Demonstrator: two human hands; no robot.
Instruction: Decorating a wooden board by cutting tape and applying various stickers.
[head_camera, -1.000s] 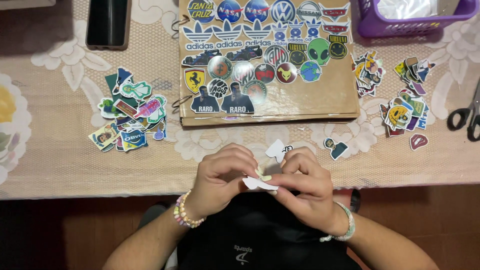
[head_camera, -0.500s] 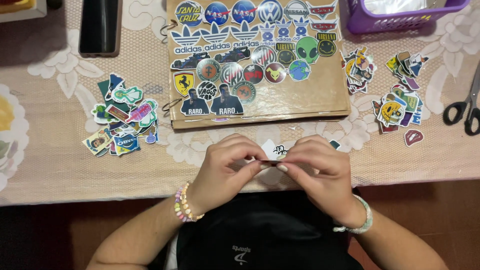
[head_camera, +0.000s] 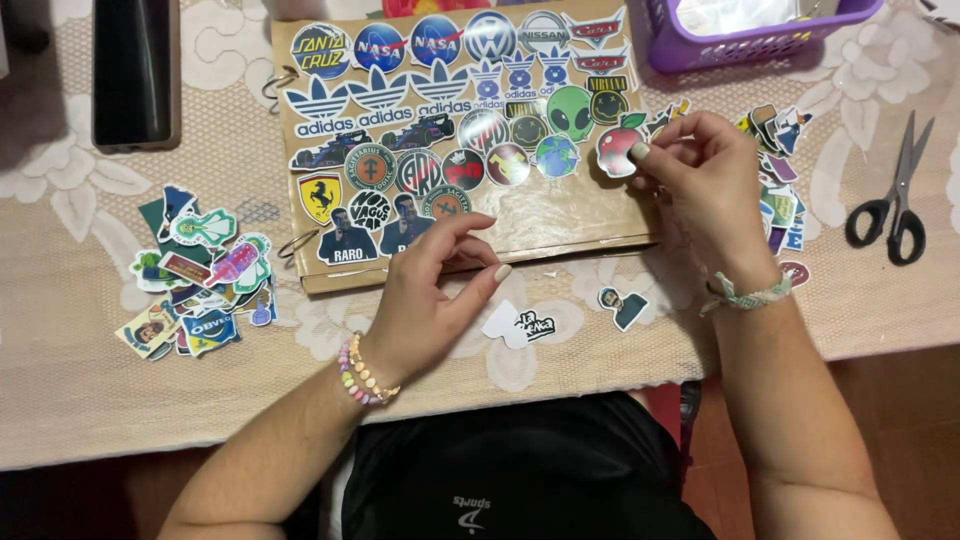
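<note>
Right of centre in the frame, the right hand (head_camera: 705, 175) pinches a glossy red apple-shaped sticker (head_camera: 618, 148) between thumb and fingertips, holding it upright just left of the grip over the flat brown sticker-covered cardboard board (head_camera: 560, 215). The left hand (head_camera: 430, 295) rests lower, fingers loosely curled and empty, nearer a white paper backing scrap (head_camera: 503, 325) on the beige lace tablecloth (head_camera: 60, 390).

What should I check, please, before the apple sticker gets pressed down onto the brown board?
1. Apple sticker gripped by right hand: ok.
2. Sticker over a bare patch of the board, beside the globe sticker: ok.
3. Backing fully peeled off: cannot tell.
4. Left hand steadying the board's lower edge: ok.
5. Sticker flat, not curled: cannot tell.
6. Scissors lying apart from both hands: ok.
</note>
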